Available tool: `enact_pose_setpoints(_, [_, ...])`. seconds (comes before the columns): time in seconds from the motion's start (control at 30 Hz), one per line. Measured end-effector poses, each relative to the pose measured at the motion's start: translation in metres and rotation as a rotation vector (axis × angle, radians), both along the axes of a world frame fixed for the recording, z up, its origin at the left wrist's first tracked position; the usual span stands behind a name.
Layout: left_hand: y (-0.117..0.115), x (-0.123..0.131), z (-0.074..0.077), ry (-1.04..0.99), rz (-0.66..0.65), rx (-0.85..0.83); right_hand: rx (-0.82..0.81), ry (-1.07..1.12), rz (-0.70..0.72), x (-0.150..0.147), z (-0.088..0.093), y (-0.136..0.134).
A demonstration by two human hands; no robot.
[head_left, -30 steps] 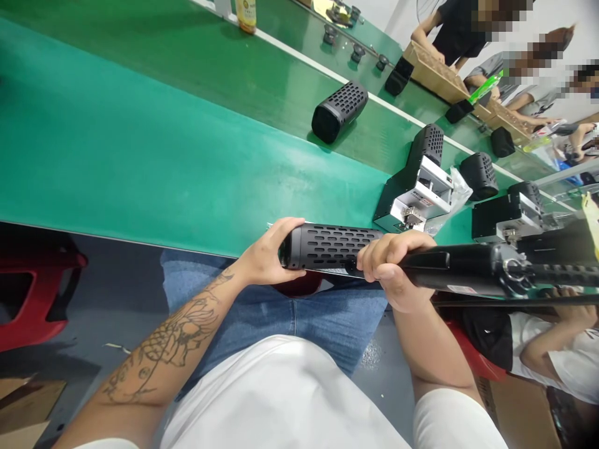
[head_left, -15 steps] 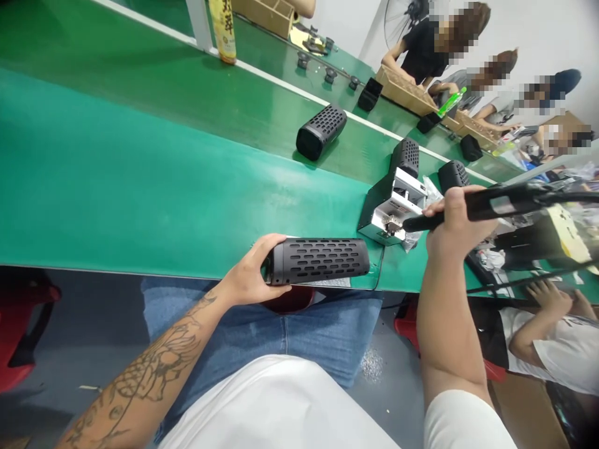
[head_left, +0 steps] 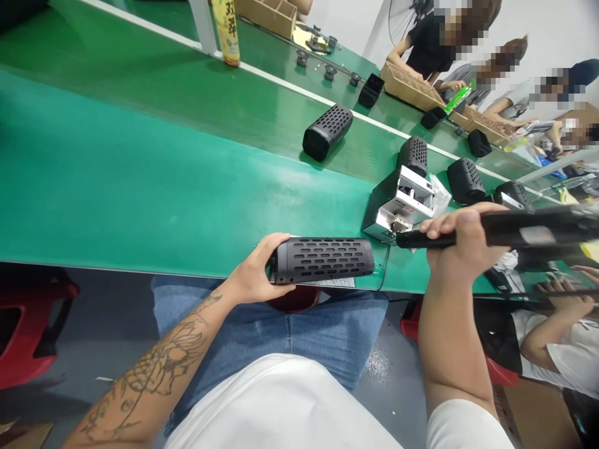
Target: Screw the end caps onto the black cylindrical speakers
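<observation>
My left hand [head_left: 255,274] is wrapped round the left end of a black speaker housing [head_left: 327,259] with slotted openings, which lies on its side at the bench's front edge. In my right hand [head_left: 461,240] is a black electric screwdriver [head_left: 515,228], held nearly level with its tip pointing left. That tip is close to the front of a silver and black screw feeder [head_left: 397,206]; whether they touch I cannot tell. Another slotted speaker housing [head_left: 330,131] lies farther back on the green bench [head_left: 163,187].
More black housings [head_left: 465,181] stand behind the feeder. A yellow bottle [head_left: 227,34] is beside a white post at the back. Co-workers sit across the bench with cardboard trays [head_left: 412,87]; another person's hands [head_left: 568,296] are at the right. A cable [head_left: 386,268] hangs by the feeder.
The screwdriver has come down and slightly toward me, its tip now lower at the feeder. My left hand and its housing hold their place; the whole view has shifted slightly.
</observation>
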State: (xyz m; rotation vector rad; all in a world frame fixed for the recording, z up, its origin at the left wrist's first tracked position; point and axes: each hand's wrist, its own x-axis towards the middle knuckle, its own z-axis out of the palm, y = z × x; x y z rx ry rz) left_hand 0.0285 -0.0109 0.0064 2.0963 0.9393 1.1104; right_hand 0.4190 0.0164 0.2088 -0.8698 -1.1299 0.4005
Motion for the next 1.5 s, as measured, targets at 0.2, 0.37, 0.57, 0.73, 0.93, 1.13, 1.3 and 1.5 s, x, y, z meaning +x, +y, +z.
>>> enact_pose_setpoints(0.2, [-0.001, 0.003, 0.003, -0.010, -0.006, -0.033, -0.069, -0.055, 0.488, -0.087, 0.028, -0.069])
enact_pose_setpoints(0.37, [-0.001, 0.005, 0.004, -0.054, -0.018, -0.058, -0.075, -0.120, 0.743, -0.136, 0.013, -0.064])
enact_pose_setpoints(0.57, [-0.002, 0.009, 0.006, -0.075, -0.039, -0.050, -0.081, -0.140, 0.748, -0.155, -0.014, -0.046])
enact_pose_setpoints(0.73, [-0.002, 0.011, 0.009, -0.074, -0.035, -0.074, -0.191, -0.180, 0.709, -0.157, -0.027, -0.044])
enact_pose_setpoints(0.93, [-0.001, 0.012, 0.008, -0.082, -0.038, -0.098, -0.235, -0.231, 0.784, -0.158, -0.031, -0.044])
enact_pose_setpoints(1.13, [-0.002, 0.014, 0.005, -0.095, -0.031, -0.103, -0.243, -0.227, 0.880, -0.156, -0.035, -0.040])
enact_pose_setpoints(1.3, [0.000, 0.016, 0.001, -0.091, -0.015, -0.119, -0.343, -0.270, 0.971, -0.161, -0.034, -0.037])
enact_pose_setpoints(1.5, [-0.005, 0.016, -0.003, -0.039, 0.076, 0.041, -0.239, -0.197, 0.783, -0.160, -0.020, -0.045])
